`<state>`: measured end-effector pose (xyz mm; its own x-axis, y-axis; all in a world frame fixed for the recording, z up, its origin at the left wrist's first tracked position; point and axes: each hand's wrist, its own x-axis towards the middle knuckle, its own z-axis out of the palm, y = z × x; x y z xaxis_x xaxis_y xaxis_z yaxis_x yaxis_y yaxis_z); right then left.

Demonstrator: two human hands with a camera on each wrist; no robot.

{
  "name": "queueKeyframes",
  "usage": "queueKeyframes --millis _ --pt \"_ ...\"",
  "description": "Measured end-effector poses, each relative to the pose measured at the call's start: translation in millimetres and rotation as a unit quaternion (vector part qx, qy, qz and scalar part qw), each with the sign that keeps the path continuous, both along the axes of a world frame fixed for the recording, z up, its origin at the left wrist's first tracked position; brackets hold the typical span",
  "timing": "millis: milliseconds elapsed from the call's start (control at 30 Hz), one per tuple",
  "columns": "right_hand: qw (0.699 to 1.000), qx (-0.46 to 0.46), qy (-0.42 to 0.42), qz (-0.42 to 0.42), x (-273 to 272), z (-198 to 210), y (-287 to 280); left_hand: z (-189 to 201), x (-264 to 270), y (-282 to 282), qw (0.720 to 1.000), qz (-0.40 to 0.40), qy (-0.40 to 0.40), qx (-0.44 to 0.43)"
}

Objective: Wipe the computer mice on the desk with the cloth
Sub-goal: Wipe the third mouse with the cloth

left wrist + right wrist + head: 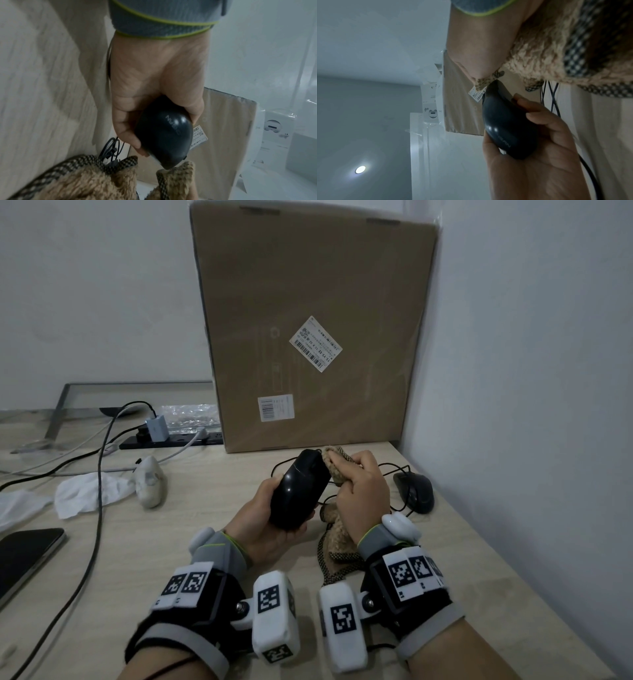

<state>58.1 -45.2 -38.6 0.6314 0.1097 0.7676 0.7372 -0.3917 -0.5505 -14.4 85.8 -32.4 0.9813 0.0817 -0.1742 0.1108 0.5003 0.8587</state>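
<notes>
You are looking at dim, cool, even light in every view. A round ceiling lamp (360, 169) is glowing with a soft halo in the right wrist view. Small highlights are glinting on the black mouse (164, 133) held between your hands. Both wrist views are coming out soft and smeared, and the head view is bending straight lines toward its edges.

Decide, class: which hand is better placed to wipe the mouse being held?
Right. The right hand already grips the cloth against the front end of the black mouse, while the left hand is occupied holding that mouse off the desk.
</notes>
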Motion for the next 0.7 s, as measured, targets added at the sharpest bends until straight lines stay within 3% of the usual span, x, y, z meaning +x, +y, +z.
queueKeyframes --millis 133,300,467,700 --pt "0.998 -0.009 -0.018 0.058 -4.3 1.3 1.9 -0.1 -0.2 1.2 1.000 0.002 -0.006 -0.002" --pt "0.999 -0.001 0.026 -0.028 -0.1 -0.4 -1.6 -0.6 -0.5 0.7 1.000 -0.003 -0.004 -0.001" --pt "0.997 0.001 -0.032 0.066 -6.7 1.6 3.7 -1.1 0.6 2.3 1.000 0.005 -0.006 -0.006" --pt "0.996 -0.045 0.073 -0.006 1.0 -1.1 -2.2 -1.6 0.6 0.4 1.000 -0.005 -0.005 0.002"
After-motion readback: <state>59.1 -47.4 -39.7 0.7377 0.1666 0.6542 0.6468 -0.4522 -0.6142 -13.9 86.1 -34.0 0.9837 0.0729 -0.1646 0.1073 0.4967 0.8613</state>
